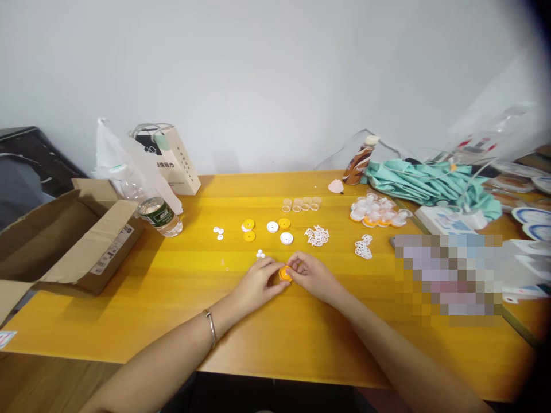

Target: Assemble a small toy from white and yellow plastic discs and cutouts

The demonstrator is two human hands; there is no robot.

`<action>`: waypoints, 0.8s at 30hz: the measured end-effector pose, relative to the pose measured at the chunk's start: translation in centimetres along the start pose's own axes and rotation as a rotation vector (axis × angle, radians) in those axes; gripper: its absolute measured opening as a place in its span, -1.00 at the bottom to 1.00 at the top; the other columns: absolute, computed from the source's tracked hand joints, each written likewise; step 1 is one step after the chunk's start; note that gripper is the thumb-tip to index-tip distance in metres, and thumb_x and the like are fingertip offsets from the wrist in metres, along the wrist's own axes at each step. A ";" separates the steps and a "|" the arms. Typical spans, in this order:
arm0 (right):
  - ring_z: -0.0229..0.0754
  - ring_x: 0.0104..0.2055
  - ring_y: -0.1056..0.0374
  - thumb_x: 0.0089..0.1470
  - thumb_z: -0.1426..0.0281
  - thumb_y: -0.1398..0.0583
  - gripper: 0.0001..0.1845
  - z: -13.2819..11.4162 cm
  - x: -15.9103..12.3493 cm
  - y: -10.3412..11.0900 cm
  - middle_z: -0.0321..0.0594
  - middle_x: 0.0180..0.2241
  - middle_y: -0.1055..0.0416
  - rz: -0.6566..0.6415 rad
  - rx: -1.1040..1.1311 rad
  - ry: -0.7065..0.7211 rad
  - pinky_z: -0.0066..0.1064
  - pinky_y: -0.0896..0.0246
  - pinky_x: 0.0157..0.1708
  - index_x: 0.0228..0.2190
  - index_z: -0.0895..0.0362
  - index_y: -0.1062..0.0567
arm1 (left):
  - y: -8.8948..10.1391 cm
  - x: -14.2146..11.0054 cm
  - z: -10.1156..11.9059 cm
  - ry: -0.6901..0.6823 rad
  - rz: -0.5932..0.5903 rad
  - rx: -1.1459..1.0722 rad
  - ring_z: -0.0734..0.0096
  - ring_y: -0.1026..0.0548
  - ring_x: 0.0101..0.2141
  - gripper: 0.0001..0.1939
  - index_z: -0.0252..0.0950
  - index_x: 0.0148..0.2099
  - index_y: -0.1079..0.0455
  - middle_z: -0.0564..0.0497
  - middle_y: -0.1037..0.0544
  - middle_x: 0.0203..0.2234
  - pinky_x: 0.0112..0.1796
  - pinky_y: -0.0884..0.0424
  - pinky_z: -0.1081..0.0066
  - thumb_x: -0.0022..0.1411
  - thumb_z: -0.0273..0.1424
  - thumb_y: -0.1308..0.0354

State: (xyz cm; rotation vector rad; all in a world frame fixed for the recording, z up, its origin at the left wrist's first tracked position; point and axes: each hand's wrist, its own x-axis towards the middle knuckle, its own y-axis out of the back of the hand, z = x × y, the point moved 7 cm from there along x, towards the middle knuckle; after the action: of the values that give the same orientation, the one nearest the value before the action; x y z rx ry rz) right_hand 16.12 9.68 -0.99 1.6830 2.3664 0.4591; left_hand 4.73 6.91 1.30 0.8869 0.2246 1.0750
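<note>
My left hand [260, 284] grips a small orange round plastic piece [284, 273] by its edge, low over the table. The fingers of my right hand [310, 275] pinch at the piece's right side, where something small and pale shows in its middle; I cannot make out what that is. Just beyond my left hand lie small white round pieces [260, 253]. Farther back sit yellow discs [284, 223] and white discs [286, 238], with a pile of white lattice pieces [317, 235] to their right. Several clear little cups [297, 205] stand in a row behind.
On the left are an open cardboard box [107, 252], a water bottle [161, 217] and a paper bag [178, 160]. To the right, clear-and-orange assembled pieces [374, 209] cluster near a brown drink bottle [360, 160], a green cloth [422, 180] and a blurred-out patch [447, 275].
</note>
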 end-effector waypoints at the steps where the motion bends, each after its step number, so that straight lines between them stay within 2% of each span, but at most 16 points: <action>1: -0.31 -0.53 -0.23 -0.11 0.29 -0.18 -0.84 -0.1 0.1 0.2 -0.34 -0.56 -0.32 0.007 -0.004 -0.002 -0.46 -0.18 -0.50 -0.47 0.11 -0.37 | 0.0 0.0 0.0 -0.002 0.000 0.006 0.41 -0.35 -0.34 -0.72 -0.28 -0.07 -0.35 -0.02 -0.38 -0.36 -0.27 -0.31 0.40 0.18 -0.31 -0.05; 3: -0.29 -0.52 -0.24 -0.11 0.25 -0.17 -0.80 -0.3 0.5 1.6 -0.32 -0.54 -0.34 0.053 -0.045 -0.006 -0.43 -0.19 -0.48 -0.44 0.12 -0.39 | 0.0 -0.1 0.0 0.003 -0.001 0.007 0.38 -0.36 -0.29 -0.70 -0.28 -0.04 -0.34 -0.04 -0.39 -0.33 -0.23 -0.32 0.38 0.19 -0.31 -0.04; 4: -0.27 -0.52 -0.25 -0.11 0.23 -0.16 -0.79 -0.4 0.7 3.0 -0.29 -0.52 -0.36 0.115 -0.087 -0.010 -0.41 -0.20 -0.47 -0.44 0.12 -0.40 | 0.1 -0.2 0.0 0.009 -0.002 0.003 0.37 -0.36 -0.27 -0.68 -0.27 -0.02 -0.33 -0.05 -0.40 -0.30 -0.20 -0.32 0.37 0.19 -0.30 -0.04; 5: -0.24 -0.48 -0.28 -0.09 0.23 -0.14 -0.79 -0.4 0.8 4.8 -0.24 -0.47 -0.40 0.178 -0.145 -0.005 -0.39 -0.21 -0.43 -0.44 0.12 -0.40 | 0.1 -0.2 -0.1 0.015 -0.001 -0.005 0.35 -0.37 -0.24 -0.66 -0.27 0.00 -0.32 -0.06 -0.40 -0.27 -0.18 -0.32 0.35 0.18 -0.29 -0.05; 7: -0.20 -0.44 -0.30 -0.06 0.24 -0.10 -0.79 -0.1 0.5 9.8 -0.20 -0.44 -0.41 0.392 -0.304 -0.017 -0.36 -0.20 -0.39 -0.44 0.12 -0.41 | 0.2 -0.3 -0.2 0.030 0.004 -0.023 0.33 -0.37 -0.20 -0.61 -0.27 0.04 -0.28 -0.07 -0.40 -0.22 -0.13 -0.31 0.32 0.17 -0.25 -0.07; 10: -0.15 -0.44 -0.30 -0.09 0.30 -0.10 -0.82 1.9 -0.7 16.9 -0.15 -0.45 -0.40 0.605 -0.586 -0.163 -0.34 -0.16 -0.41 -0.44 0.15 -0.40 | 0.4 -0.4 -0.2 0.039 0.017 -0.047 0.32 -0.36 -0.17 -0.56 -0.26 0.06 -0.25 -0.07 -0.40 -0.20 -0.10 -0.31 0.29 0.16 -0.20 -0.07; 12: -0.11 -0.46 -0.29 -0.11 0.29 -0.11 -0.81 3.8 -1.5 20.2 -0.13 -0.50 -0.38 0.672 -0.714 -0.310 -0.33 -0.13 -0.45 -0.46 0.17 -0.39 | 0.4 -0.5 -0.1 0.034 0.026 -0.060 0.32 -0.37 -0.17 -0.58 -0.25 0.04 -0.26 -0.07 -0.41 -0.20 -0.10 -0.31 0.29 0.17 -0.19 -0.05; 13: -0.10 -0.46 -0.29 -0.10 0.27 -0.11 -0.79 4.5 -1.8 21.1 -0.12 -0.51 -0.37 0.676 -0.756 -0.349 -0.33 -0.12 -0.47 -0.46 0.17 -0.39 | 0.5 -0.5 -0.1 0.032 0.030 -0.063 0.32 -0.37 -0.18 -0.59 -0.25 0.03 -0.27 -0.07 -0.41 -0.21 -0.10 -0.31 0.28 0.17 -0.19 -0.05; 15: -0.09 -0.47 -0.29 -0.10 0.21 -0.12 -0.73 5.9 -1.7 21.6 -0.14 -0.53 -0.36 0.635 -0.785 -0.425 -0.33 -0.10 -0.49 -0.46 0.18 -0.39 | 0.5 -0.5 0.0 0.030 0.035 -0.068 0.33 -0.37 -0.18 -0.61 -0.26 0.01 -0.29 -0.06 -0.41 -0.21 -0.10 -0.30 0.28 0.18 -0.19 -0.03; 18: -0.09 -0.45 -0.30 -0.11 0.19 -0.13 -0.70 6.5 -0.8 20.7 -0.14 -0.52 -0.37 0.596 -0.783 -0.411 -0.35 -0.11 -0.48 -0.42 0.19 -0.40 | 0.5 -0.4 0.1 0.029 0.032 -0.073 0.34 -0.37 -0.19 -0.63 -0.26 -0.01 -0.30 -0.06 -0.41 -0.22 -0.10 -0.30 0.30 0.19 -0.20 -0.03; 24: -0.11 -0.40 -0.33 -0.15 0.41 -0.13 -0.85 6.2 0.5 19.1 -0.13 -0.48 -0.41 0.576 -0.801 -0.325 -0.36 -0.13 -0.43 -0.43 0.17 -0.44 | 0.9 -0.4 -0.1 0.034 0.045 -0.091 0.37 -0.38 -0.25 -0.63 -0.26 -0.01 -0.30 -0.05 -0.43 -0.26 -0.16 -0.32 0.31 0.20 -0.20 -0.02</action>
State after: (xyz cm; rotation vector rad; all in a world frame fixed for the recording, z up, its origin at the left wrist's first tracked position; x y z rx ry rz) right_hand 34.86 16.81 0.14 1.7826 1.1793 0.9694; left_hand 3.93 6.77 1.78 0.7958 0.1838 1.1340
